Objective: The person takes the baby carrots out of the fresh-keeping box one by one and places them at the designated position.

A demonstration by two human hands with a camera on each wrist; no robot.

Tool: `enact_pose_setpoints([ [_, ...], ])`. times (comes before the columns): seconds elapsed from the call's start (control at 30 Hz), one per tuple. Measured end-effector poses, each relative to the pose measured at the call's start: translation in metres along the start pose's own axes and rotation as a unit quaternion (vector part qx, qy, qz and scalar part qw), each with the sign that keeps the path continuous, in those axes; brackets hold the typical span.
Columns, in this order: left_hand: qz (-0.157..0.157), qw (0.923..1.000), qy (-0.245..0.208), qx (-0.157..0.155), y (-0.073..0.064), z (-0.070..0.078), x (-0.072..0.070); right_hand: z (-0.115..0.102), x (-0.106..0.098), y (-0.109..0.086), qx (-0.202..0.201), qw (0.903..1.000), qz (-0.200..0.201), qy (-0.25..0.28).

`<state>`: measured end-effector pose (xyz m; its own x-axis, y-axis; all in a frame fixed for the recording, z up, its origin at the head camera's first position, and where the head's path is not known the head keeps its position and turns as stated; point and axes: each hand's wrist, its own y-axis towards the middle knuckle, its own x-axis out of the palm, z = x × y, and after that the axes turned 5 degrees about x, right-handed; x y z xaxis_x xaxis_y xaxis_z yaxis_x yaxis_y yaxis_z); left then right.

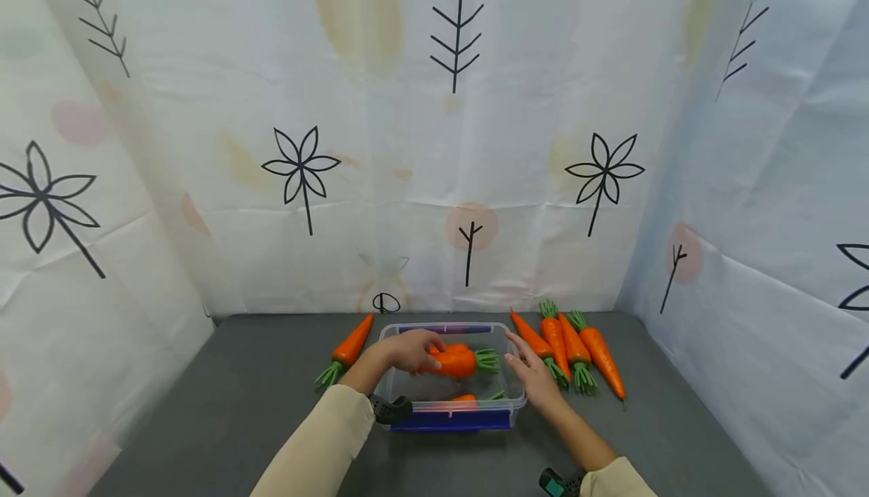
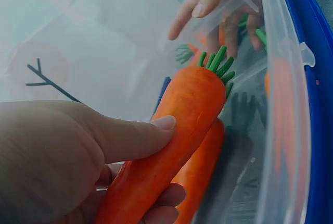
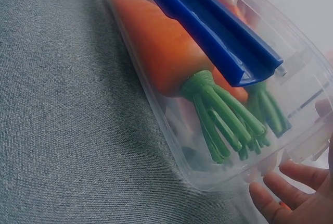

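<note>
My left hand (image 1: pixel 409 350) holds an orange toy carrot (image 1: pixel 456 362) inside a clear plastic box (image 1: pixel 424 405). In the left wrist view, the thumb lies along the top of that carrot (image 2: pixel 171 109) and fingers curl beneath it. Another carrot (image 2: pixel 205 166) lies just below the held one. Along the front wall of the box rests one more carrot (image 3: pixel 161 47), seen through the plastic in the right wrist view. At the box's right side is my right hand (image 1: pixel 538 382), its fingers extended beside the wall; whether they touch it cannot be told.
A single carrot (image 1: pixel 351 342) lies on the grey table (image 1: pixel 271 399) left of the box. Several more carrots (image 1: pixel 603 357) lie to the right. Blue latches (image 1: pixel 451 420) run along the box's front and back. Patterned white curtains (image 1: pixel 407 256) enclose the table's back and sides.
</note>
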<state>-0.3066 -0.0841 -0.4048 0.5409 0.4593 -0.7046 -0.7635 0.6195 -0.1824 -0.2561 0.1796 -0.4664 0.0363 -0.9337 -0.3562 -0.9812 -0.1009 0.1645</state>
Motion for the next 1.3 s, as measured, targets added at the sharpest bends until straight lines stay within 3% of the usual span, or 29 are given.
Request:
enact_pose_setpoints([
  [0.13,0.01,0.9993,0.034,0.009,-0.004,0.001,-0.01,0.023,0.002,0.009,0.001,1.0,0.003,0.006],
  [0.23,0.015,0.9984,0.051,0.017,-0.007,0.003,-0.02,0.026,0.002,0.011,-0.002,0.9999,0.004,0.01],
  [0.43,0.029,0.9987,0.02,0.038,-0.022,0.01,-0.038,0.028,0.002,0.012,-0.009,0.9999,0.005,0.002],
  [0.6,0.051,0.9976,0.007,0.045,-0.033,0.007,-0.051,0.028,0.003,0.013,-0.009,0.9999,0.004,0.008],
  [0.97,0.154,0.9867,-0.028,0.043,-0.056,-0.023,-0.069,0.027,0.003,0.011,-0.006,0.9999,0.009,0.007],
  [1.17,0.187,0.9804,-0.053,0.034,-0.07,-0.047,-0.068,0.027,0.004,0.01,-0.001,0.9998,0.009,0.019],
  [1.3,0.229,0.9715,-0.062,0.004,-0.075,-0.069,-0.064,0.027,0.004,0.01,0.002,0.9997,0.011,0.023],
])
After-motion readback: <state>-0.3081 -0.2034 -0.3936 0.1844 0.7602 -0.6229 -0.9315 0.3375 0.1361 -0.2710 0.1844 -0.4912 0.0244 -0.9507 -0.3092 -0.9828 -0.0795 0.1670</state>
